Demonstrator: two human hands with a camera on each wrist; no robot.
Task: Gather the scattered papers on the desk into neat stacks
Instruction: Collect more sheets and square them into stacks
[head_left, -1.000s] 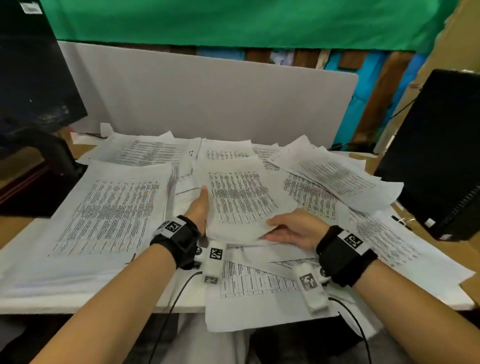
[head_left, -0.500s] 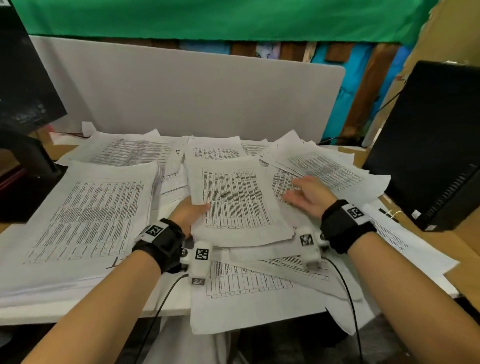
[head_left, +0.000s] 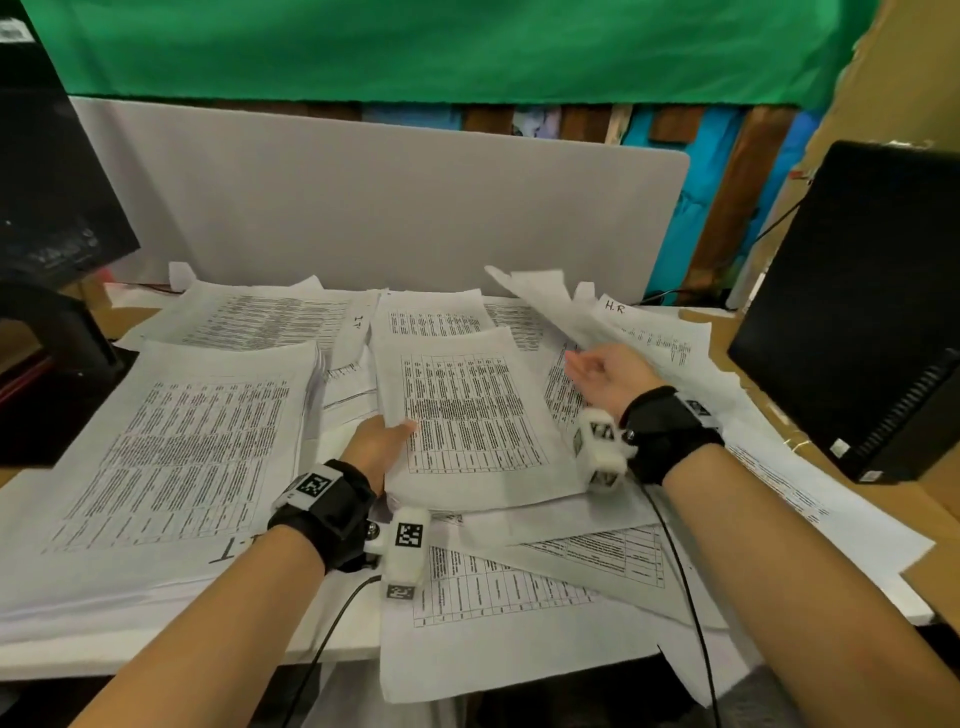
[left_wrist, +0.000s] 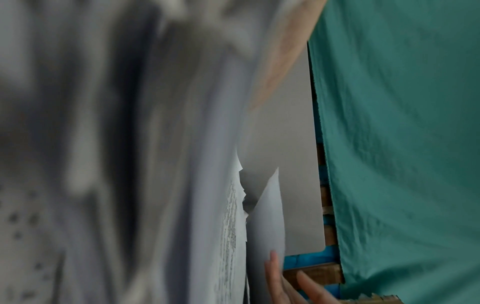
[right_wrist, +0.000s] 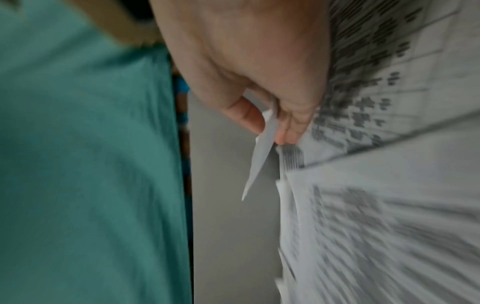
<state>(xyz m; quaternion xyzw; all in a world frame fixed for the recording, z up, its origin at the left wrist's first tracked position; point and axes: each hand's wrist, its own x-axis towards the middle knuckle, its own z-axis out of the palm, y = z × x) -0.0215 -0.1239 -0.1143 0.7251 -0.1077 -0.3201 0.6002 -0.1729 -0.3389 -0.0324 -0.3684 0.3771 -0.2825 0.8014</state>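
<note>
Fingers pinch sheet over paper-strewn desk.

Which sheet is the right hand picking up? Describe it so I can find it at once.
Start at the grey divider panel behind the desk and drop to the papers at its right end. The lifted sheet rises off the pile there, pinched by the right hand, next to the page marked "H.R". Unlike its flat, print-up neighbours, it shows a blank side and is raised.
</note>
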